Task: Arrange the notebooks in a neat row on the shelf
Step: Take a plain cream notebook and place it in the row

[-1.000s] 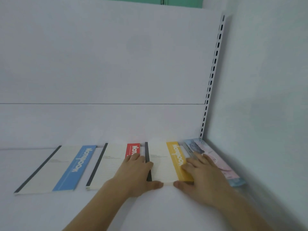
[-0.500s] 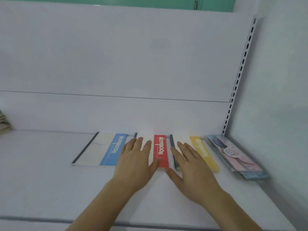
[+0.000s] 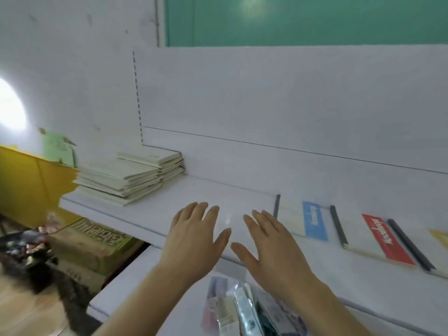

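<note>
On the white shelf (image 3: 218, 197) a row of notebooks lies flat at the right: a blue-banded notebook (image 3: 312, 223), a red-banded notebook (image 3: 383, 238), and a yellow-banded notebook (image 3: 440, 236) cut off by the frame edge. A stack of cream notebooks (image 3: 128, 177) sits at the shelf's left end. My left hand (image 3: 194, 235) and my right hand (image 3: 269, 243) hover over the bare middle of the shelf, palms down, fingers spread, holding nothing. Both are left of the row.
A lower shelf (image 3: 150, 282) below carries several plastic-wrapped packets (image 3: 237, 309). Cardboard boxes (image 3: 94, 241) and loose clutter (image 3: 21, 246) lie on the floor at the left, beside a yellow panel (image 3: 29, 185). The shelf's white back panel (image 3: 291, 105) rises behind.
Both hands lifted off the red and yellow notebooks and moved left over the bare shelf. The view swung left, bringing the cream stack into sight.
</note>
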Demonstrator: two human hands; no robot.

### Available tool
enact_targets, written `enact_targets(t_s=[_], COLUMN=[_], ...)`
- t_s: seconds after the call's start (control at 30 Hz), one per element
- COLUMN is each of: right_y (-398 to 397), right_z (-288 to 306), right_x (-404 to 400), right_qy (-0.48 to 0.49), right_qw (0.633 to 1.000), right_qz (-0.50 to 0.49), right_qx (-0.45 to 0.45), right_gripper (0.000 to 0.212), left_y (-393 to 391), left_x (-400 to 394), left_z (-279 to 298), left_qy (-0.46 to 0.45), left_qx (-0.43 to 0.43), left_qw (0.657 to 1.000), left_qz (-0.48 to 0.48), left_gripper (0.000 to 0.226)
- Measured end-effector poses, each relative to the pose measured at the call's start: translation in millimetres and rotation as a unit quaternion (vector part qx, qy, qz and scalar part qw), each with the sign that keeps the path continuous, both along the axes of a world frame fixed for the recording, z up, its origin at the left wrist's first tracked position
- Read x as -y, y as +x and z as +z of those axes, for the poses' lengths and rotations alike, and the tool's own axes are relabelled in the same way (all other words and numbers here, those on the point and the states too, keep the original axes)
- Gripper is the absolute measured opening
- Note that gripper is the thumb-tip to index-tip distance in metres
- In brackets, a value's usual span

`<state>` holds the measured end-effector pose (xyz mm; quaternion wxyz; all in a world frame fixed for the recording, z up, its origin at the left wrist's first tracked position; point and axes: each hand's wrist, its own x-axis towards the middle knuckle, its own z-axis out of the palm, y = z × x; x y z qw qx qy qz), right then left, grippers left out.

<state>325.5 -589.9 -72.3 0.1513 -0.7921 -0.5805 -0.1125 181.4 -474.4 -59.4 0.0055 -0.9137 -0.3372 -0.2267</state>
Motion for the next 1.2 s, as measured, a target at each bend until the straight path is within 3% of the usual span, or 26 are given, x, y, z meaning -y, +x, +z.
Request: enact_targets(t_s=[0.17,0.37,0.57,0.8,1.0,1.13,1.2], right_y=[-74,-125,-137,-135,-137,-147,-155], right_z=[-2,4,11,18,16,23,29], right_x=[-85,-185,-290,-377,-401,-404,-400], right_qy=[0.029,0.045,0.069,0.019,0.071,0.098,0.165], right_qw=[0.996,0.991,0.988,0.991,0.991,0.991,0.982], right_qz=[0.078,0.128,0.135,0.126,0.11,0.072,0.035], right_qx=[0.01,0.001,-0.028,-0.043,0.017,0.062,0.079], right_gripper=[0.072,0.079,0.079,0.074,0.049,0.05,0.048], left_y=[-90,-152,-174,-181,-180,-182,-184], left_x=[-59,-140,-228,-317,-368,-384,-386], left_z=[-1,-3,-2,1,-5,-3,7], left_qy=[-0.007,-0.023,-0.055,-0.061,-0.053,-0.025,-0.043], left_qx=[0.019,0.041,0.037,0.025,0.004,0.092,0.165], left_qw=[0.997,0.99,0.986,0.987,0.993,0.993,0.985], left_qz=[0.08,0.135,0.151,0.146,0.103,0.064,0.029], left_gripper=[0.062,0.061,0.059,0.067,0.071,0.063,0.063])
